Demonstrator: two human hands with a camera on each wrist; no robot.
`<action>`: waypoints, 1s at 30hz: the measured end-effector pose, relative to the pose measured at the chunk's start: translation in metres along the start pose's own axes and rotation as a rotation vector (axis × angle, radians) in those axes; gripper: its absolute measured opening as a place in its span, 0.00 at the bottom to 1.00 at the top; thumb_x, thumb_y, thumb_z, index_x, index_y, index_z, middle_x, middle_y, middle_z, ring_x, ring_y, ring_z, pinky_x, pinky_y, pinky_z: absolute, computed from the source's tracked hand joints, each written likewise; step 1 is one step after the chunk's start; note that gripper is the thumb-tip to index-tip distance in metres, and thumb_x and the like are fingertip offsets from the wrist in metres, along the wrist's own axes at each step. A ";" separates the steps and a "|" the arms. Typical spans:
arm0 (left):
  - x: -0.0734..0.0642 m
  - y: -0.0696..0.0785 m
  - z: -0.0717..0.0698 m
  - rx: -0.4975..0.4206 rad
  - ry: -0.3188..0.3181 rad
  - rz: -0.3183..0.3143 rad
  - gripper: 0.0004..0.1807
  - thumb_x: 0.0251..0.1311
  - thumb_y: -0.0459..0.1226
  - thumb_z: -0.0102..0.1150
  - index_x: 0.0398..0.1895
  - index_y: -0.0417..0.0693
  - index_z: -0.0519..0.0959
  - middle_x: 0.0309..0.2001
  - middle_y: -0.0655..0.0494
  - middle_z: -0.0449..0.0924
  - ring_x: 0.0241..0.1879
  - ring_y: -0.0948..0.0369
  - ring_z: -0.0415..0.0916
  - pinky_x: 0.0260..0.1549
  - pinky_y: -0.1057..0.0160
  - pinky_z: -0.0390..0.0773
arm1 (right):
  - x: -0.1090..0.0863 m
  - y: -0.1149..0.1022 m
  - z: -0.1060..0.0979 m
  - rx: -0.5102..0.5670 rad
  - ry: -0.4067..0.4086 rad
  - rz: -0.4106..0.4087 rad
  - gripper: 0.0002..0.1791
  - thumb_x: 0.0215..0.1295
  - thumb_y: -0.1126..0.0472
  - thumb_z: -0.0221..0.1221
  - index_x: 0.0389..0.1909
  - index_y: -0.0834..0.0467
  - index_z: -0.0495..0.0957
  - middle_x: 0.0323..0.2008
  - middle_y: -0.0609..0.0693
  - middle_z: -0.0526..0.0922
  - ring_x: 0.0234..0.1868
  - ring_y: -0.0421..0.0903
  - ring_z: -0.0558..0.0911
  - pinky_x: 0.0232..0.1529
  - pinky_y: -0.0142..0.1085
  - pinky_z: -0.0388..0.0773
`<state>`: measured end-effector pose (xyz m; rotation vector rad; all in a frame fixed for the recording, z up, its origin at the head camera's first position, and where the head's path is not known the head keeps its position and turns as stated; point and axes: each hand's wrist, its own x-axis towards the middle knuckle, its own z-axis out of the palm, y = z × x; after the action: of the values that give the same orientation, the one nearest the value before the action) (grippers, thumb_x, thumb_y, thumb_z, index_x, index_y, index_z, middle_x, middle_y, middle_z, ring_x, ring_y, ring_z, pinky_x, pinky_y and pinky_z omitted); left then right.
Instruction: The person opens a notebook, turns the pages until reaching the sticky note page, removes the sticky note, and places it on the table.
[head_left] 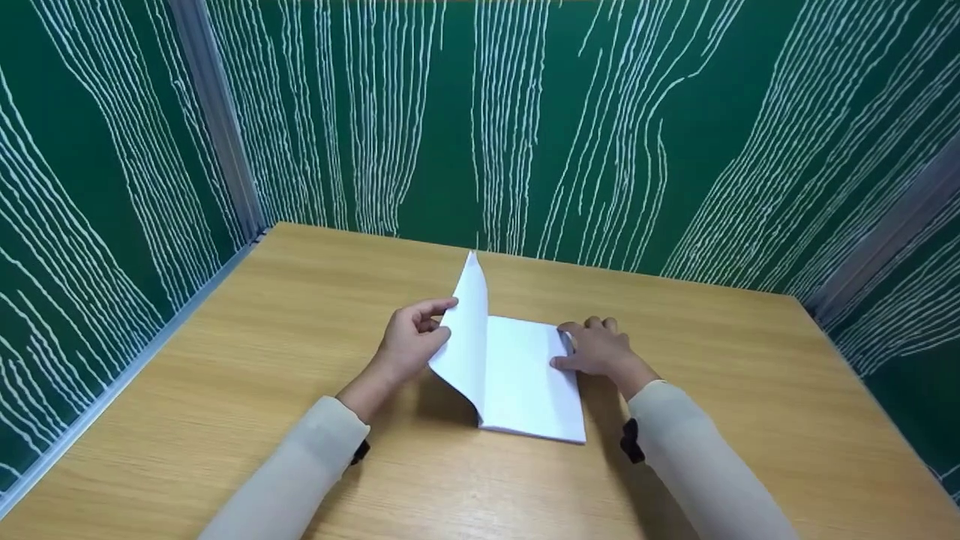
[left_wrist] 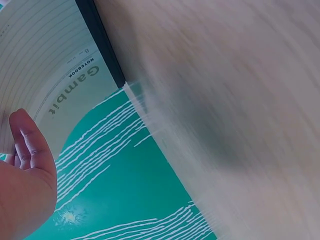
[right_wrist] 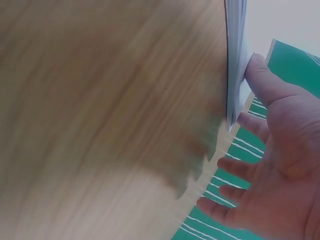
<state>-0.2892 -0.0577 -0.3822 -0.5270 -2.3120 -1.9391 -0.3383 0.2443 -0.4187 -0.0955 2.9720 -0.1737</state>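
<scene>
The raised cover (head_left: 463, 330) of the Gambit notebook (head_left: 525, 390) stands up like a screen; anything sliding low from the left hand (head_left: 409, 341) across to the right hand (head_left: 598, 349) would hit it. From above, the way down to the flat page is free as far as the right thumb at its outer edge. Both sleeves (head_left: 296, 469) slant across the near side, with a gap between them leading straight to the notebook. Broad stretches of desk (head_left: 225, 375) lie open on either flank; behind, a narrower strip ends at the green back wall (head_left: 442, 150).
</scene>
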 end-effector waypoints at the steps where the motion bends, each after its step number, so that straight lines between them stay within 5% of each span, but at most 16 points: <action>1: -0.002 0.003 0.000 0.003 -0.004 -0.002 0.20 0.52 0.30 0.50 0.51 0.45 0.73 0.49 0.50 0.74 0.34 0.55 0.74 0.35 0.66 0.76 | 0.000 0.001 0.000 0.007 0.001 0.007 0.43 0.41 0.32 0.57 0.61 0.45 0.61 0.57 0.61 0.61 0.55 0.61 0.55 0.52 0.63 0.53; 6: -0.010 0.017 0.000 0.027 -0.003 -0.005 0.20 0.52 0.28 0.49 0.51 0.41 0.72 0.50 0.47 0.73 0.36 0.51 0.73 0.35 0.66 0.76 | 0.000 0.006 0.001 0.035 0.004 0.035 0.45 0.39 0.32 0.59 0.60 0.47 0.62 0.58 0.61 0.60 0.55 0.61 0.54 0.52 0.63 0.53; 21: -0.010 0.018 0.002 0.028 -0.006 -0.021 0.20 0.52 0.29 0.50 0.51 0.43 0.73 0.50 0.49 0.73 0.34 0.56 0.73 0.34 0.66 0.76 | -0.002 0.004 0.001 0.095 0.019 0.019 0.42 0.40 0.36 0.60 0.59 0.46 0.63 0.56 0.60 0.62 0.55 0.59 0.55 0.51 0.61 0.56; 30: -0.010 0.017 0.000 0.024 -0.015 -0.022 0.20 0.52 0.29 0.49 0.51 0.43 0.73 0.49 0.48 0.73 0.28 0.59 0.72 0.28 0.68 0.73 | -0.002 0.000 -0.002 0.143 0.134 -0.071 0.33 0.41 0.49 0.66 0.53 0.48 0.71 0.53 0.56 0.67 0.54 0.56 0.58 0.52 0.57 0.58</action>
<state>-0.2742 -0.0570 -0.3689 -0.5178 -2.3569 -1.9213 -0.3369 0.2451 -0.4168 -0.1789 3.0793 -0.4165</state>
